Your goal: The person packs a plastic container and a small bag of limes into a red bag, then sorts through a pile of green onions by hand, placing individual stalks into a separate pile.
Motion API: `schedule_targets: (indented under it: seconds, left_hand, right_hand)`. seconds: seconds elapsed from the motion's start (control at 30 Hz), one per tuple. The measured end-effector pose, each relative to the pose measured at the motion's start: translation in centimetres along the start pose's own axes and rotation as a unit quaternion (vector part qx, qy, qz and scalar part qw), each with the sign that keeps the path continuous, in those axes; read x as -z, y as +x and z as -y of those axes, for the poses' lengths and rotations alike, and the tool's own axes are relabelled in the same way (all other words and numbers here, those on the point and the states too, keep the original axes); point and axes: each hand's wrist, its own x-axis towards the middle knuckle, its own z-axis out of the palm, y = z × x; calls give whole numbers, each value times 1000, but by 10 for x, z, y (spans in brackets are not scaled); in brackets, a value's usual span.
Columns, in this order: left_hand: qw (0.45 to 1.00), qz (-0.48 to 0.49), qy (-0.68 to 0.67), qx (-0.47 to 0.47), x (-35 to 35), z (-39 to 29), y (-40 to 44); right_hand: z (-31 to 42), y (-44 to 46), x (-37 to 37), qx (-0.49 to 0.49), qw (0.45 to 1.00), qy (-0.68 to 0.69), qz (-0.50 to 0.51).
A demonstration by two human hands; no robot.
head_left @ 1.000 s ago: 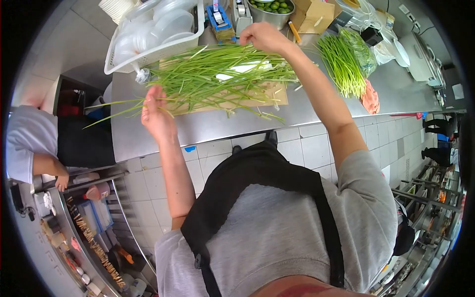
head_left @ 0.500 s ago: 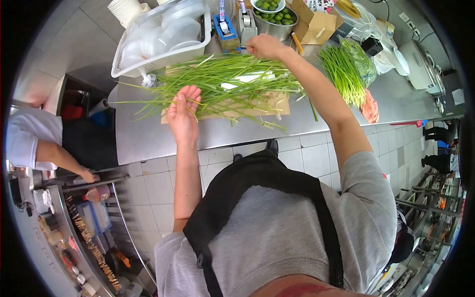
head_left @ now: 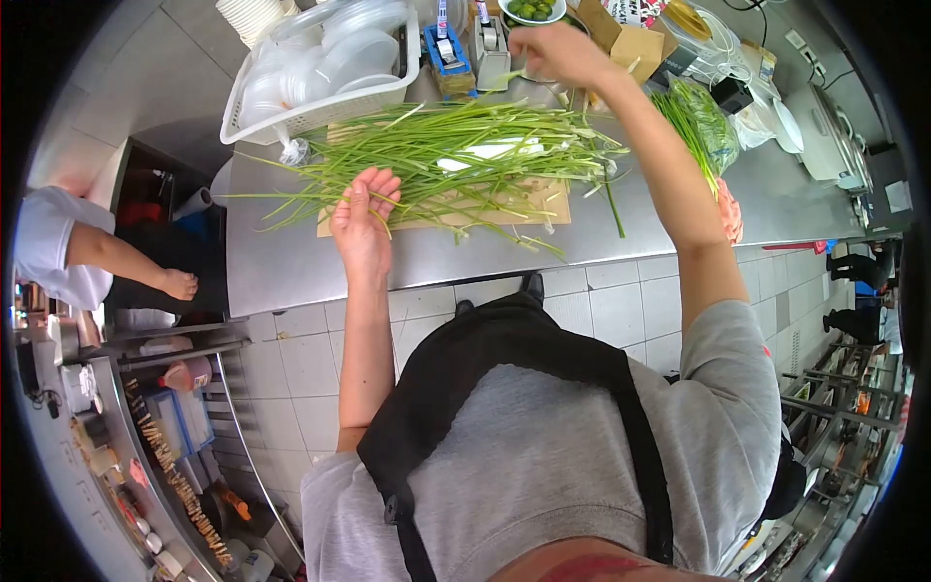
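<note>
Long garlic chives (head_left: 436, 145) lie in a loose heap across a brown cardboard sheet (head_left: 504, 206), with a white object (head_left: 490, 153) among them. My left hand (head_left: 365, 221) is palm up at the heap's near left side, fingers curled around a few thin green stems. Above the heap's far right, beside the bowls, my right hand (head_left: 562, 56) is raised and slightly blurred. Its fingers are bent together. A smeared green streak shows just below them, but what they hold is unclear.
A white basket (head_left: 325, 114) of clear plastic lids stands at back left. Tape dispensers (head_left: 447, 60), a bowl of green citrus (head_left: 531, 12) and a cardboard box (head_left: 635, 48) line the back. Another bunch of chives (head_left: 690, 126) lies right. A co-worker's arm (head_left: 131, 257) is at left.
My right hand has moved right and up, away from the tape dispensers toward the bowls. My left hand stays nearly where it was. The co-worker's hand has risen a little.
</note>
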Motion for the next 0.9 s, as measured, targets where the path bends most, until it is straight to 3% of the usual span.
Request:
schedule_targets:
  seconds: [0.07,0.17,0.2,0.27,0.43,0.53,0.6,0.67,0.73,0.8,0.83,0.9]
  left_hand:
    - [1000,-15,-6,2,-7,-4,-2]
    - [1000,17,-18,-1,0,-2,2]
    - [1000,19,-19,-4,-1,-2,4]
    - [997,63,-44,28,-6,-6,6]
    - [995,90,-47,17,-50,-15,14]
    - [994,95,-47,-3,-77,-22,21]
    - [989,124,-74,-2,-86,-28,24]
    - [991,118,-68,-2,-78,-35,28]
    - [991,116,-64,-1,-64,-40,31]
    - [994,85,-71,-13,-44,-40,35]
    - [994,81,-68,-11,-32,-37,38]
    - [996,71,-53,2,-30,-30,38]
  right_hand:
    - [6,0,26,0,1000,25,-17]
    - [20,-8,63,-84,958,233,-144]
    - [20,-8,65,-83,959,230,-146]
    - [22,-12,65,-136,907,387,-96]
    - [39,-16,53,-193,887,407,-103]
    - [30,-16,29,-108,884,443,-100]
    - [33,-17,25,-121,880,447,-103]
    - [24,-19,14,-55,910,395,-116]
    - [11,-25,12,-81,923,363,-94]
    - [12,-31,18,-137,984,75,-82]
    - [3,-31,10,-139,984,76,-81]
    - [-16,-28,-18,-54,986,-117,-110]
